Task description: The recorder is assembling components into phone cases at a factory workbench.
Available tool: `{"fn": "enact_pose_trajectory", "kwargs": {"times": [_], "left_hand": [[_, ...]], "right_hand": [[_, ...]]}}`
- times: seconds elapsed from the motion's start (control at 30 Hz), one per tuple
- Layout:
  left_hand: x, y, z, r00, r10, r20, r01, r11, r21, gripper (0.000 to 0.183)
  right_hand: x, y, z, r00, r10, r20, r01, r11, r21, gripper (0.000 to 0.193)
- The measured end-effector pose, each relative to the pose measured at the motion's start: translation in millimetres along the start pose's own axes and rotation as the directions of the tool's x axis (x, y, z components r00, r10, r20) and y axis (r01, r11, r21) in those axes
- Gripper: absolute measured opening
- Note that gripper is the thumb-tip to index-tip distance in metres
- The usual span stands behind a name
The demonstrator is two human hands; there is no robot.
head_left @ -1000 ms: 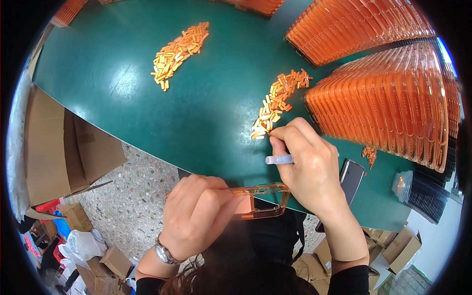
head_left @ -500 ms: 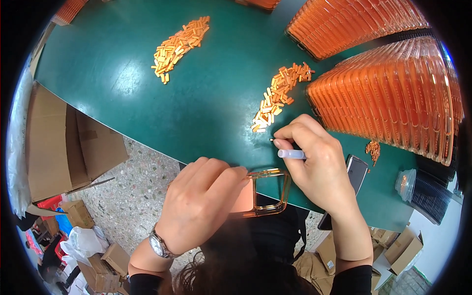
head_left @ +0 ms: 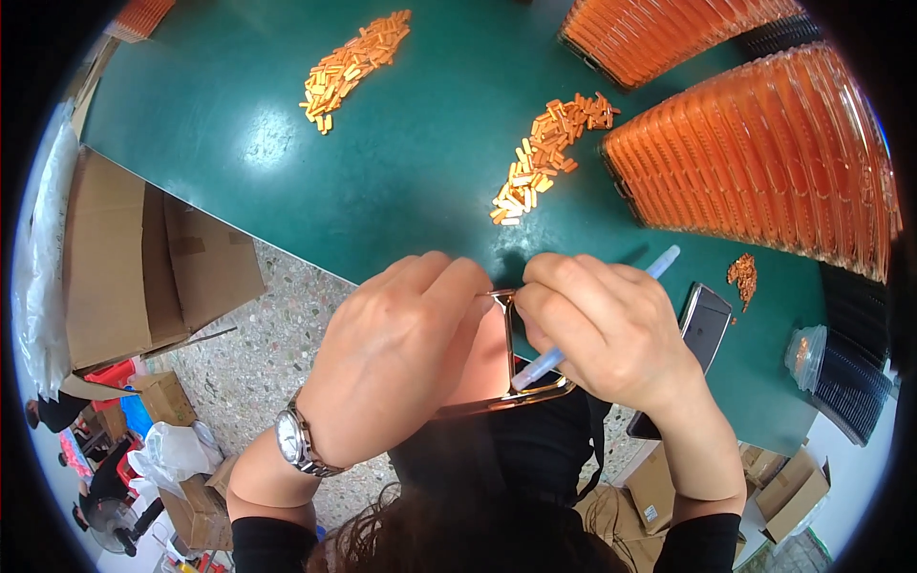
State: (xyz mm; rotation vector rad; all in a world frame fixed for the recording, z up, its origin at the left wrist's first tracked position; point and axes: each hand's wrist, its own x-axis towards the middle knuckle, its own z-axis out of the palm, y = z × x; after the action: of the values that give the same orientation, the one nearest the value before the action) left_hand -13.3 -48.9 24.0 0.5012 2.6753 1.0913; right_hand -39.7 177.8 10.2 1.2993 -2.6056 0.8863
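My left hand (head_left: 396, 358), with a wristwatch (head_left: 298, 444) on its wrist, grips a clear orange phone case (head_left: 506, 382) with a shiny rim, held over my lap at the table's near edge. My right hand (head_left: 611, 329) is closed around a thin pale blue pen-like tool (head_left: 659, 263); its lower end lies inside the case. The fingertips of both hands meet at the case's top corner. A heap of small orange parts (head_left: 540, 158) lies on the green table (head_left: 287, 143) just beyond my hands.
A second heap of orange parts (head_left: 353, 67) lies farther left. Rows of stacked orange cases (head_left: 764, 158) fill the right side, with another row (head_left: 669, 33) behind. A dark phone (head_left: 702, 325) and a small bag (head_left: 805, 353) lie at right. Cardboard boxes (head_left: 134, 258) stand on the floor at left.
Both hands have come together over the case. The tool has swung from lying level to slanting, its lower end now inside the case. The case sits more upright in my left hand.
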Motion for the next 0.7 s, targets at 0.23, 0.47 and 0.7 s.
{"fn": "enact_pose_trajectory", "kwargs": {"times": [0.23,0.47,0.7], "left_hand": [[4.9,5.7,3.1,0.996,-0.084,0.027,0.085,0.995,-0.046,0.006],[22.6,12.5,3.3,0.978,-0.058,0.201,0.088,0.985,-0.147,0.008],[35.7,34.2,16.7,0.97,0.059,0.236,-0.043,0.997,-0.071,0.011]], "right_hand": [[-3.0,1.9,5.5,0.995,-0.102,-0.007,0.096,0.956,-0.277,0.015],[-10.8,0.7,-12.2,0.997,-0.027,0.075,0.046,0.96,-0.274,0.014],[-33.7,0.1,-36.3,0.98,0.135,0.147,-0.111,0.981,-0.156,0.027]]}}
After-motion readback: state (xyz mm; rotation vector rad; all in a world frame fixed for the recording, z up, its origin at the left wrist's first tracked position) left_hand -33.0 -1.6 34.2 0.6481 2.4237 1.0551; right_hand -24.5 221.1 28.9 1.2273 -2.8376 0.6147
